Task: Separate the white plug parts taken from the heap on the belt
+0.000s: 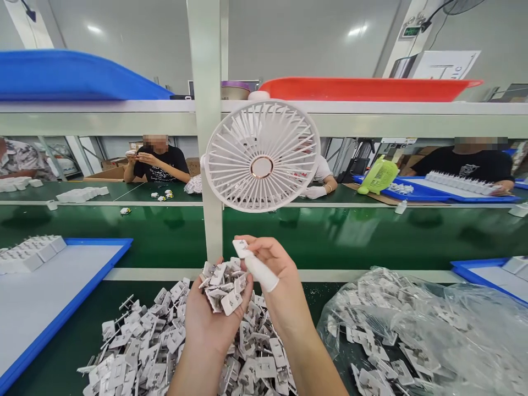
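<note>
My left hand (214,324) is cupped, palm up, around a heap of small white plastic plug plates (223,283) with metal prongs. Just to its right, my right hand (274,264) pinches a single white plug plate (240,248) between thumb and fingertips. A white finger cot (262,272) covers the right thumb. Below both hands spreads a large loose pile of the same plug plates (157,335), partly hidden by my forearms.
A clear plastic bag (429,319) with more plates lies at right. Blue-rimmed trays (119,250) stand at both sides. A white fan (262,157) hangs on the post (213,236) ahead. Beyond the green conveyor (350,236), several people sit working. A shelf (371,124) crosses above.
</note>
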Available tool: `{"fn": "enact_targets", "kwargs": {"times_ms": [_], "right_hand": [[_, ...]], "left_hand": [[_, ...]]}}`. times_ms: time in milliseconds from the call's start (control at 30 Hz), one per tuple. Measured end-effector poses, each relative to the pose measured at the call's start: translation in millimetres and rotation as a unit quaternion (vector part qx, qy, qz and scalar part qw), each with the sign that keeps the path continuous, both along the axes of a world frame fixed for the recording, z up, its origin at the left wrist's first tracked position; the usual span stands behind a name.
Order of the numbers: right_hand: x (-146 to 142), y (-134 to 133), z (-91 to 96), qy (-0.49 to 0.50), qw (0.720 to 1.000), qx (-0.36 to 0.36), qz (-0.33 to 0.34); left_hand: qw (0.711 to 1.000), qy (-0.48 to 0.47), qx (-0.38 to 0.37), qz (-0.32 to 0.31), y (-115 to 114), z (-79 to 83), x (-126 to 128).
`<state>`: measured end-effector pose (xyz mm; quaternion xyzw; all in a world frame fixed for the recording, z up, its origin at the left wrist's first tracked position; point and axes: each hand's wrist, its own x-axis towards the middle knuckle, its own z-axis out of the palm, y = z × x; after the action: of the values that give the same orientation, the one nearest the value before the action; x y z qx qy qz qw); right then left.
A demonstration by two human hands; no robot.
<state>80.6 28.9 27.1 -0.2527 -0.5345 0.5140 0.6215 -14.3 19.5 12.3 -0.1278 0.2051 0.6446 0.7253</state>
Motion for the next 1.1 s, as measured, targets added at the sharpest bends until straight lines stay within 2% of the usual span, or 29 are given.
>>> {"fn": "enact_targets", "kwargs": {"times_ms": [67,167,300,500,767,967,1100], "right_hand": [[2.9,-1.6,2.5,0.127,0.988,-0.071,0.043],[10.1,-4.3,5.9,0.23,0.95,-0.168,0.132],[14.2,-7.6,9.2,0.266,0.91,-0.262,0.183],[13.4,-9.8,13.0,0.28,0.892,-0.291,0.203],[14.9,-11.5,13.1,0.262,0.894,-0.291,0.219],[7.8,-11.1,8.0,0.178,0.956,-0.199,0.119],[3.5,-7.1,2.7,0.145,0.969,-0.181,0.085]], "left_hand": [[1.0,0.008,-0.015,0.01,-0.6,1.4,-3.3],[0.999,0.014,-0.019,0.023,-1.1,2.7,-9.2],[0.999,0.017,-0.021,0.035,-0.8,3.5,-15.9],[0.998,0.02,-0.024,0.062,1.2,5.2,-25.3],[0.992,0.023,-0.011,0.12,1.8,7.9,-44.8],[0.992,0.019,-0.004,0.123,0.6,8.7,-47.6],[0.993,0.02,-0.008,0.112,1.1,7.8,-45.4]]}}
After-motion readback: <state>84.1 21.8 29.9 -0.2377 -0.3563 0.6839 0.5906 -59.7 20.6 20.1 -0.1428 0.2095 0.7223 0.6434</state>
